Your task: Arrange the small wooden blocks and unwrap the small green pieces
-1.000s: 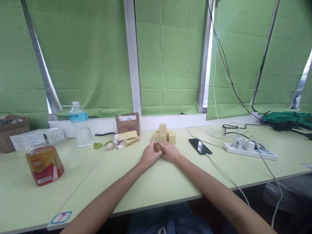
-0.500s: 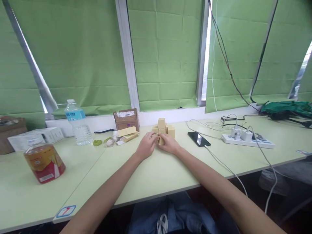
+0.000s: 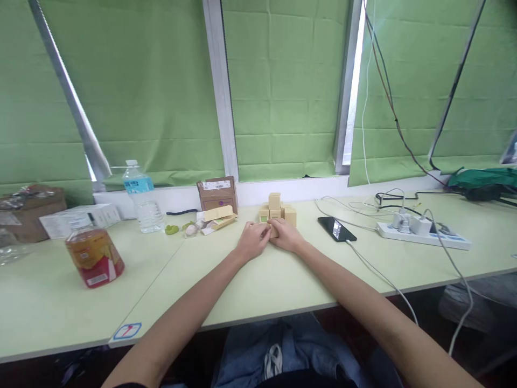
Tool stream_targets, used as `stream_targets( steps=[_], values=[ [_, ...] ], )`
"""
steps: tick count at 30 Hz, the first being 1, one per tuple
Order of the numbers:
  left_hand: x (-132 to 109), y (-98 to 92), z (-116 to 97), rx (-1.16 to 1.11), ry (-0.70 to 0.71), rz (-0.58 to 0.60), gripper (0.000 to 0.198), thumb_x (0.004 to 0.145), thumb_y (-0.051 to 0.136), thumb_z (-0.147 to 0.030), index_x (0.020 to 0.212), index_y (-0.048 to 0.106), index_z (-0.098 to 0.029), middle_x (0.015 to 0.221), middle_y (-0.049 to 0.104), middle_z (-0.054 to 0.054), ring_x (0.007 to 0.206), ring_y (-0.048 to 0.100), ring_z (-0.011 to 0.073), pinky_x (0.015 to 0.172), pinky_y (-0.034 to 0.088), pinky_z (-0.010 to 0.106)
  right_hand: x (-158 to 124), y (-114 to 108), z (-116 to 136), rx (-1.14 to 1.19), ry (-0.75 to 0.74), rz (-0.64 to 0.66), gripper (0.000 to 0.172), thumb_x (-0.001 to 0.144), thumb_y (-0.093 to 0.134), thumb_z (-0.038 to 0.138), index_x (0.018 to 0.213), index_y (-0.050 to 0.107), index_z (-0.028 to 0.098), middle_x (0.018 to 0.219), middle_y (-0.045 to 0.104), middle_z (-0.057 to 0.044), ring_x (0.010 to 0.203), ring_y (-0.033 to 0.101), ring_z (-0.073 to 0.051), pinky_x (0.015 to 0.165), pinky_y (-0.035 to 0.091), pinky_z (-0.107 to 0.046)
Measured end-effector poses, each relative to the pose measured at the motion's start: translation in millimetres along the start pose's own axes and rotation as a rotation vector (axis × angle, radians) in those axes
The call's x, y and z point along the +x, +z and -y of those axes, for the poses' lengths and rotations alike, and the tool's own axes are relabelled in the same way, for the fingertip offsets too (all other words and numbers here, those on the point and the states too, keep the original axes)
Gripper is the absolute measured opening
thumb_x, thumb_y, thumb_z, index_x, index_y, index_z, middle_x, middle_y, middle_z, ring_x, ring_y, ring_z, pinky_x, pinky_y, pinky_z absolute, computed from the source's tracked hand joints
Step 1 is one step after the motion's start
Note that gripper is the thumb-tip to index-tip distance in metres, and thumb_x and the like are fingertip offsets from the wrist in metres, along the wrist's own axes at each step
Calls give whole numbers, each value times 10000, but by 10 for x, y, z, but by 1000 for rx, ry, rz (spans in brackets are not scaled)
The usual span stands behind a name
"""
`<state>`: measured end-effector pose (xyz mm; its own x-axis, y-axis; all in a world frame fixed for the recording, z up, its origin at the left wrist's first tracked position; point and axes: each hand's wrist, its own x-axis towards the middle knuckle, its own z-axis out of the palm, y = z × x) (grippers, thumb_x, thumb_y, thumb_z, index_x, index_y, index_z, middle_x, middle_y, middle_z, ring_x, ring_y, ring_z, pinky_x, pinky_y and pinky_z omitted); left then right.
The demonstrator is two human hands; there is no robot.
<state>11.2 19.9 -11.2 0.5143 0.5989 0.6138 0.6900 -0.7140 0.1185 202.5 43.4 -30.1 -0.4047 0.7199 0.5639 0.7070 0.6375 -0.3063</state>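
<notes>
Both hands meet at a small cardboard box [image 3: 274, 231] low over the table, partly hidden by my fingers. My left hand [image 3: 253, 240] has its fingertips pinched at the box's left side. From the right, my right hand [image 3: 285, 235] wraps its fingers around the same box. Just behind my hands stands a cluster of similar small tan boxes [image 3: 290, 216], with one box [image 3: 274, 201] stacked on top. One box at the left of the cluster has a greenish patch [image 3: 264, 219] on its front.
A black phone [image 3: 336, 229] on a white cable lies to the right, before a white power strip [image 3: 424, 237] with chargers. Leftward are torn packaging [image 3: 217, 215], a brown carton [image 3: 218, 194], a water bottle [image 3: 144, 202] and a drink bottle [image 3: 95, 256].
The view has shifted left, so everything sits further right in the picture. More of the cluster's front shows above my fingers, which still hold the small box.
</notes>
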Motion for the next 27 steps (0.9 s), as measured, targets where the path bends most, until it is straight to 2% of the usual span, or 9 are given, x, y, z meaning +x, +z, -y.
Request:
stream_targets(
  steps=[3,6,9,13,15,17,21,24,27],
  values=[
    [1,10,33,37,13,28,256,1016,501,-254,878,714,-220,893,767,74,894,681,251,933,401,442,7,2,-3,-13,40,-14,481,887,745,239,1352,628,205,1391,669,-140,1323,596,-315,1060,517,-427],
    [0,25,41,113,54,56,233,1004,523,-226,935,746,-227,974,782,95,972,688,274,951,399,458,17,-3,7,-14,87,-26,515,873,761,234,1366,616,206,1402,665,-130,1349,579,-323,1059,519,-418],
    [4,55,16,165,32,26,265,1018,501,-214,1104,751,-210,1025,777,128,1030,683,300,950,406,466,24,-24,19,1,148,-54,519,875,767,251,1367,609,196,1397,664,-132,1333,592,-329,1050,524,-421],
    [13,94,4,178,-54,-26,392,1018,524,-239,1386,640,-169,1040,774,140,1047,682,317,923,422,451,18,-60,23,14,155,-67,542,881,772,263,1391,592,215,1382,671,-126,1308,614,-318,1047,526,-422],
    [13,98,22,169,-88,-9,341,1011,554,-267,1320,671,-181,1008,776,124,1016,687,313,896,428,432,10,-64,28,1,123,-40,541,877,774,252,1387,597,214,1387,669,-131,1326,601,-319,1056,522,-426],
    [10,89,47,143,-120,15,234,1015,560,-296,1144,727,-196,974,775,111,966,690,302,854,427,412,1,-55,45,-25,86,-12,523,872,768,235,1370,609,202,1398,663,-142,1341,588,-324,1068,515,-431],
    [3,59,87,61,-173,20,210,1003,562,-280,922,743,-211,909,771,75,881,688,267,804,413,380,-15,-33,117,-86,21,33,462,904,724,226,1352,614,194,1390,662,-149,1324,591,-314,1023,528,-408],
    [7,71,116,-44,-193,-18,163,951,597,-218,869,739,-220,890,769,43,858,682,237,816,420,363,-16,-40,171,-130,10,63,429,941,693,267,1354,603,195,1381,665,-141,1302,600,-304,970,538,-389],
    [25,125,161,-156,-243,-117,131,933,609,-209,829,688,-217,856,741,31,842,665,219,830,441,351,2,-65,189,-160,53,64,432,957,668,283,1372,586,191,1415,647,-141,1329,582,-300,986,528,-388]
  ],
)
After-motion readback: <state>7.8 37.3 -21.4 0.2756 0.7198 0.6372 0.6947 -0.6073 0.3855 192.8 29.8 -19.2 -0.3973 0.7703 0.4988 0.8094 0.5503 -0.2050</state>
